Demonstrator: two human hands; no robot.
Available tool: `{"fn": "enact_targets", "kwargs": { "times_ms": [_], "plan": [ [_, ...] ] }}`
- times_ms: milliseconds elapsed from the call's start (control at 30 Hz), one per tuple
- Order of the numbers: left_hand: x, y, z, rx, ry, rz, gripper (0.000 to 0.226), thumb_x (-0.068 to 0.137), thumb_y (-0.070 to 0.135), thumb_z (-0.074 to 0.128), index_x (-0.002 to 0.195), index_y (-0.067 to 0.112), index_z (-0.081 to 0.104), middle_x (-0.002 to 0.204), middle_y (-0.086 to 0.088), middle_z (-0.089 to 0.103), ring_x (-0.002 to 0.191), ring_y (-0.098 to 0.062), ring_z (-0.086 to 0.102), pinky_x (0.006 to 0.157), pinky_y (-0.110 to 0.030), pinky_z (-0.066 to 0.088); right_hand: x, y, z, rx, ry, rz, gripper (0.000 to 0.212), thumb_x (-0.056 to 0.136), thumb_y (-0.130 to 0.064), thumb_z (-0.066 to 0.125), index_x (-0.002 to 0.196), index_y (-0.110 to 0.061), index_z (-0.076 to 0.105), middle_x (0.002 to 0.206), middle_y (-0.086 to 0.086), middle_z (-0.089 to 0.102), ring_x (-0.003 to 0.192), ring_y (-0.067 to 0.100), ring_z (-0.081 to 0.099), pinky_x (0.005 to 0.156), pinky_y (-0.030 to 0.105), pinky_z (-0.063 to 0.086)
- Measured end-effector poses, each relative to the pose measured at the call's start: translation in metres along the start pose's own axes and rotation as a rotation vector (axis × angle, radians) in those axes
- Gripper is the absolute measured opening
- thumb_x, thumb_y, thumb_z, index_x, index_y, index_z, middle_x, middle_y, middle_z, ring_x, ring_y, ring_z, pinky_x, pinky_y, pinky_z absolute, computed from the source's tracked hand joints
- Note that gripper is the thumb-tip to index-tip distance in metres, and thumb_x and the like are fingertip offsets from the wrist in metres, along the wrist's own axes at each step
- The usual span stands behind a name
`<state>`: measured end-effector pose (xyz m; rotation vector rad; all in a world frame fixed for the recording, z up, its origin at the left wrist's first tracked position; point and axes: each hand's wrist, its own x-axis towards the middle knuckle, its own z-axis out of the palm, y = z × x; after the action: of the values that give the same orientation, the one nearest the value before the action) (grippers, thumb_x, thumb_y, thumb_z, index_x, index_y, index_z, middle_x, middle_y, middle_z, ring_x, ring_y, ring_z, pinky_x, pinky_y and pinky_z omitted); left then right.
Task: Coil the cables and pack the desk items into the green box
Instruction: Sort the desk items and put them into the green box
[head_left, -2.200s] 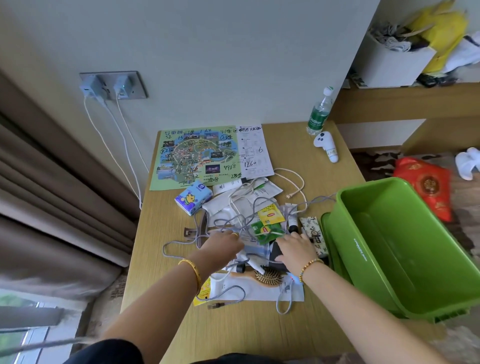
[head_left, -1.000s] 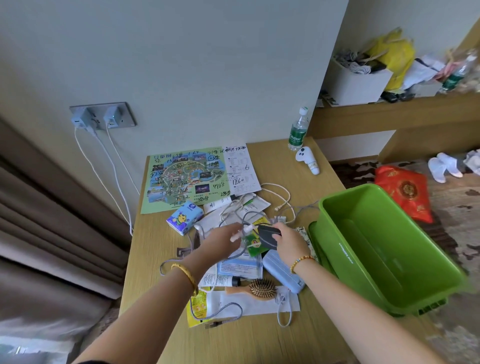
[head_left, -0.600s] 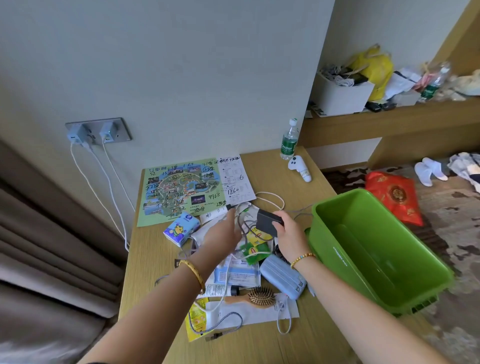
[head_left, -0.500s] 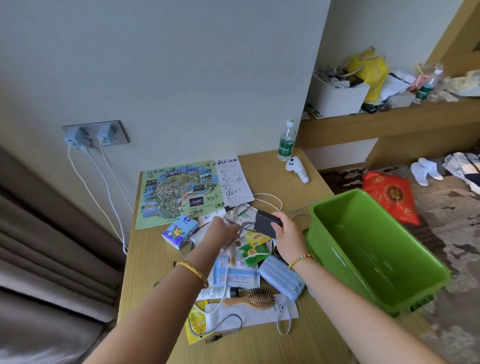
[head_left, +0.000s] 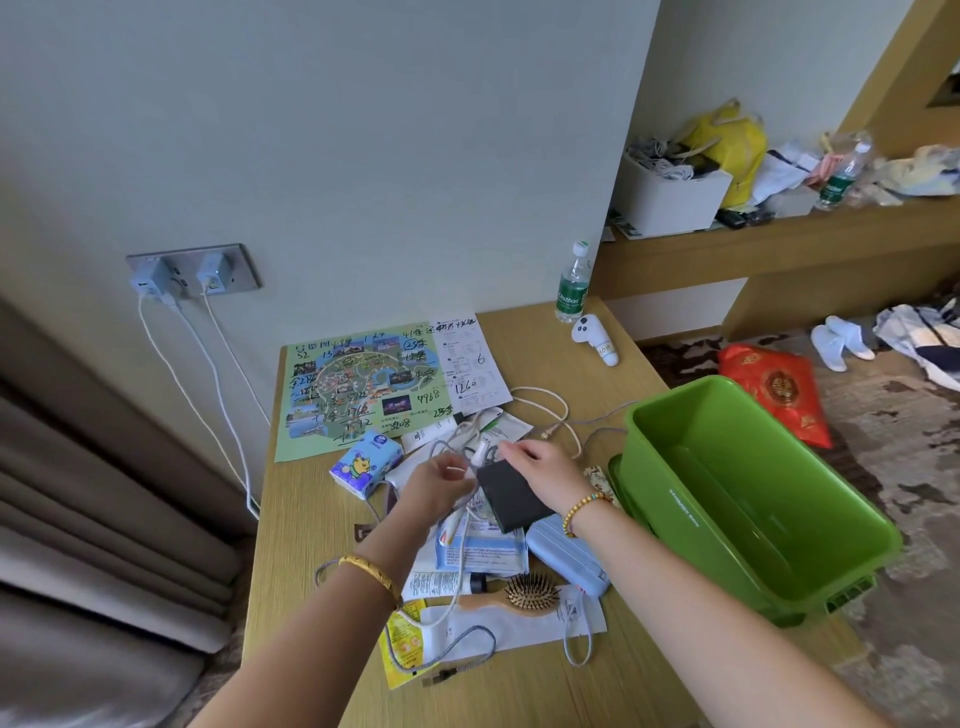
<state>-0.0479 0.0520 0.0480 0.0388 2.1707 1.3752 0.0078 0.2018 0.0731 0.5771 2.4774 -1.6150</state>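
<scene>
Two hands over pile at desk centre. Right hand (head_left: 540, 470) grips dark flat device (head_left: 511, 496), lifted clear of clutter. Left hand (head_left: 441, 483) pinches white cable (head_left: 457, 566) trailing toward front edge. Green box (head_left: 670, 499) at right edge, nothing inside as far as I see. I judge step: freeing cable from device. Next I'd need cable unplugged or coiled, then device into box.

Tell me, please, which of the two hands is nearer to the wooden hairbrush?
The right hand, though only slightly. It holds the dark flat device above the pile, up from the wooden hairbrush. The left hand pinches a white cable, up and further left.
</scene>
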Motion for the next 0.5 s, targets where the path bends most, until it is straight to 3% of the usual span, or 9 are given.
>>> {"fn": "enact_targets", "kwargs": {
  "times_ms": [133,400,500],
  "plan": [
    [-0.002,-0.002,0.001,0.205,-0.053,0.122,0.016,0.081,0.013,0.068,0.096,0.008,0.065,0.086,-0.001,0.061,0.079,-0.013,0.055,0.071,-0.021,0.04,-0.004,-0.001,0.003,0.034,-0.119,0.083,0.031,0.091,-0.041,0.051,0.104,-0.017,0.066,0.089,-0.007,0.058,0.079,0.007,0.053,0.063,0.019,0.041],
    [-0.004,0.005,-0.002,0.39,-0.176,0.147,0.029,0.086,0.003,0.056,0.114,0.006,0.061,0.113,-0.01,0.064,0.102,-0.017,0.057,0.086,-0.023,0.041,-0.007,-0.003,0.006,0.0,-0.059,0.082,0.03,0.094,-0.032,0.048,0.096,-0.011,0.069,0.077,-0.001,0.056,0.066,0.01,0.051,0.053,0.021,0.038],
    [-0.007,0.013,-0.004,0.369,-0.047,0.19,0.047,0.088,-0.004,0.04,0.133,0.009,0.044,0.133,-0.011,0.049,0.12,-0.024,0.049,0.093,-0.029,0.042,-0.009,-0.001,-0.009,0.034,-0.03,0.054,0.029,0.094,-0.032,0.046,0.092,-0.014,0.068,0.08,0.002,0.057,0.07,0.016,0.053,0.056,0.024,0.039]
  ]
}}
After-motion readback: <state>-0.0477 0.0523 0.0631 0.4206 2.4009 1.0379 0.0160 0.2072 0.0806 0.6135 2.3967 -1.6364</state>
